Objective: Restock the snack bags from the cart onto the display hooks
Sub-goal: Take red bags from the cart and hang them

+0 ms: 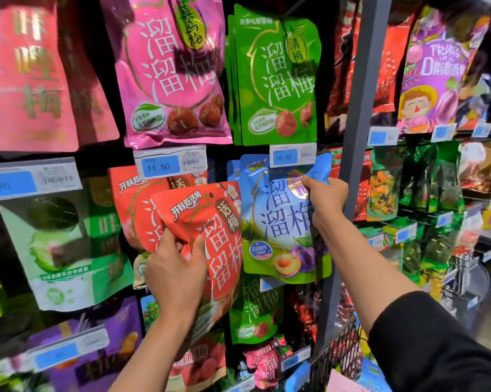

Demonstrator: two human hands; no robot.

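**A:** Both hands are up at the rack. The left hand (176, 267) grips a red snack bag (210, 239), fingers and thumb curled into its crumpled left edge, about halfway down.

**B:** And how does that bag lie?

**A:** Long axis close to upright, top leaning a little to the left. The printed face looks out at us, the small hang hole sits at the upper end, and the bottom points down past the wrist. It is held in front of another red bag (137, 205) hanging behind it, just under the 11 50 price tag (169, 164).

**B:** The other side?

**A:** The right hand (326, 198) pinches the top right part of a blue snack bag (278, 222), fingers closed on the upper edge right below the 10 90 price tag (293, 155). That bag hangs upright, long axis vertical, face outward, green lower half pointing down. More blue bags are stacked just behind it.

**B:** Is it on the hook?

**A:** Can't tell; the tag covers that spot.

**B:** Surroundings?

**A:** A pink bag (170, 72) and a green bag (278, 77) hang in the row above. A grey upright post (360, 108) runs just right of the blue bags, touching the back of the right hand. The wire cart rim (337, 343) shows at lower right, beneath the black sleeve (436, 343).
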